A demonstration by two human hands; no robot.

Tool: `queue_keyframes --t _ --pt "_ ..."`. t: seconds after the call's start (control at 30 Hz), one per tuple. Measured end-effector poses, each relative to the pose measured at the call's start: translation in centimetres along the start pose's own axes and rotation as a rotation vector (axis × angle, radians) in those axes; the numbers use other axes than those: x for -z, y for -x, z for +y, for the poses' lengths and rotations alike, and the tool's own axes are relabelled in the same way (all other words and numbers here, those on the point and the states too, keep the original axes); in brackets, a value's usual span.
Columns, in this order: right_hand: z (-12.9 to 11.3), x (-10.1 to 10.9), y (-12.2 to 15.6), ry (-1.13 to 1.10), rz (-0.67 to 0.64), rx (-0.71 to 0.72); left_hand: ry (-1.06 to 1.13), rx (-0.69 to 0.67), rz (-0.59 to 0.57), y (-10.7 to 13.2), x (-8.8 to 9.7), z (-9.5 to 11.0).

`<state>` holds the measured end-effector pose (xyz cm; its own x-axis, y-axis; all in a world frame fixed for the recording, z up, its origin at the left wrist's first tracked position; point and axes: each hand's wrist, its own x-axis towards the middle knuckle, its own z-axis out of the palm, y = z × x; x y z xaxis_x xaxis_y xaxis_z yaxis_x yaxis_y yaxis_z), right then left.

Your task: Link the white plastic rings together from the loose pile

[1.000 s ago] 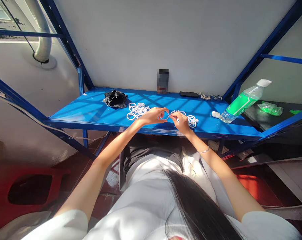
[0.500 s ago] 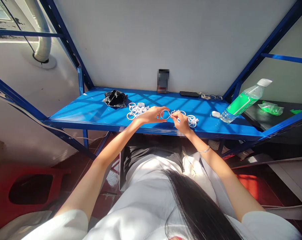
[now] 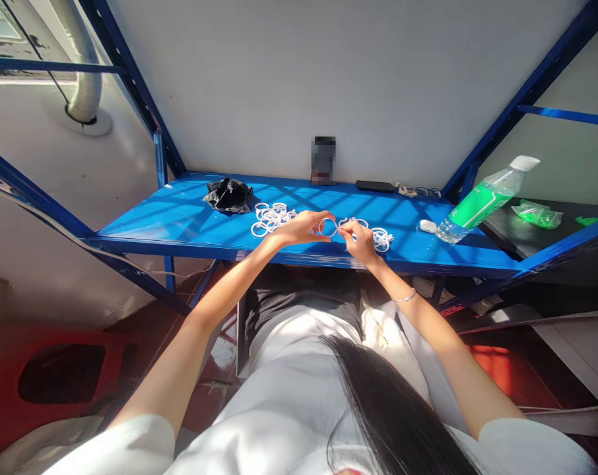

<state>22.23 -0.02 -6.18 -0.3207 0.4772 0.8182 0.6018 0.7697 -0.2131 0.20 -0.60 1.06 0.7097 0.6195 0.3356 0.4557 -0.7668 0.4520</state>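
- White ring [image 3: 327, 227] is held just above the front edge of the blue shelf [image 3: 180, 218], between both hands.
- Left hand [image 3: 303, 229]: closed in a pinch on the ring's left side, thumb and fingertips on the rim.
- Right hand [image 3: 361, 241]: closed in a pinch on the ring's right side, where the ring chain [image 3: 381, 239] begins. The exact contact is too small to be made out.
- The ring chain trails from the right hand onto the shelf, lying just beside it.
- Loose rings [image 3: 272, 218] are piled on the shelf just left of the left hand, not touched.
- Handling, as a judgement: the ring is taken to be light, thin plastic with a smooth rim, somewhat springy, and likely to slip or snap if over-bent. A fingertip pinch on opposite sides of the rim is judged best, close to any split.
- The chain is judged floppy, so it is best supported near the link being worked.
- Black bag [image 3: 228, 195] sits at the back left. Phone [image 3: 375, 187] is at the rear, and the water bottle [image 3: 482, 201] is tilted at the right end, well apart from the hands.
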Motion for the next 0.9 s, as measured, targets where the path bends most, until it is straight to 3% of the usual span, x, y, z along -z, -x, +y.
queue_keyframes --t 0.9 --pt "-0.15 0.06 -0.03 0.0 0.021 0.022 -0.021 0.007 -0.009 0.0 -0.17 -0.2"
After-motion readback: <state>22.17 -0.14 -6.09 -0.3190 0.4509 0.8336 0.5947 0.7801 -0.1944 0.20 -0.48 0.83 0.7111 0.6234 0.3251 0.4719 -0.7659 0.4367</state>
